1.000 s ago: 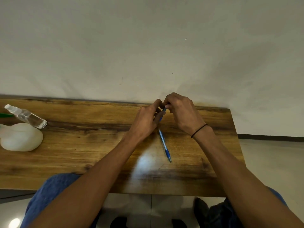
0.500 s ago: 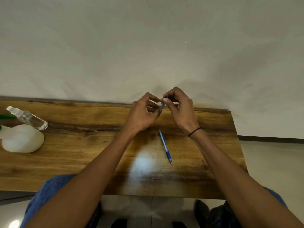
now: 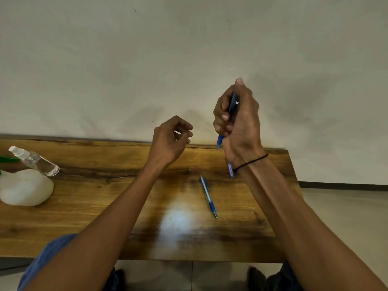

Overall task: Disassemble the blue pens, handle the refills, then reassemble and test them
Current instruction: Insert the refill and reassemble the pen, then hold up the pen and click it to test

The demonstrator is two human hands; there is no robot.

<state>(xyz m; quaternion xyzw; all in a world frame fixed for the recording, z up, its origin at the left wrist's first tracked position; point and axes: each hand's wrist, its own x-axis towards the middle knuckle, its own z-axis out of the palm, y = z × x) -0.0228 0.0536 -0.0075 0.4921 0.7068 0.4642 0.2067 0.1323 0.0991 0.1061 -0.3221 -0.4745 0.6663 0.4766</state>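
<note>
Head view: your right hand [image 3: 237,120] is fisted around a blue pen [image 3: 232,106], raised above the table [image 3: 94,196], tip down. Your left hand [image 3: 170,139] is loosely curled; I cannot tell whether it holds anything. A second pen [image 3: 208,196] lies on the table between your forearms.

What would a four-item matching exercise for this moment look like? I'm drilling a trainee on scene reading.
Things:
1. right hand
2. left hand
3. pen on the table
4. spray bottle

States:
A. lying flat near the table's middle, untouched
B. lying tilted at the table's left end, against a white object
C. raised, closed around a blue pen
D. loosely curled, apparently holding no pen

Pairs: 1-C, 2-D, 3-A, 4-B
</note>
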